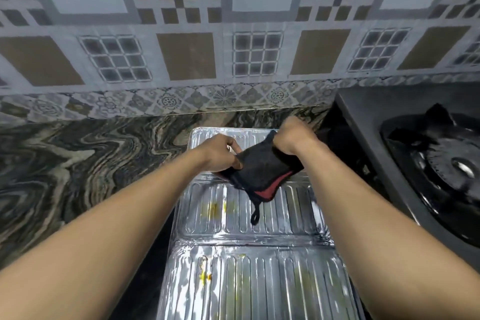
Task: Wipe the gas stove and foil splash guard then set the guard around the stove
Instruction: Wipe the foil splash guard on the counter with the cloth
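The ribbed foil splash guard (pixel 249 262) lies flat on the counter in front of me, its panels running from near the wall to the bottom edge, with yellow stains on it. Above its far half I hold a black cloth (pixel 259 171) with a red inner patch and a hanging loop. My left hand (pixel 220 152) pinches the cloth's left edge. My right hand (pixel 294 138) grips its upper right corner. The black gas stove (pixel 436 163) stands at the right, one burner and pan support showing.
The dark marbled counter (pixel 85 163) spreads to the left of the guard. A patterned tiled wall (pixel 233 60) rises behind it. The stove's raised edge runs close beside the guard's right side.
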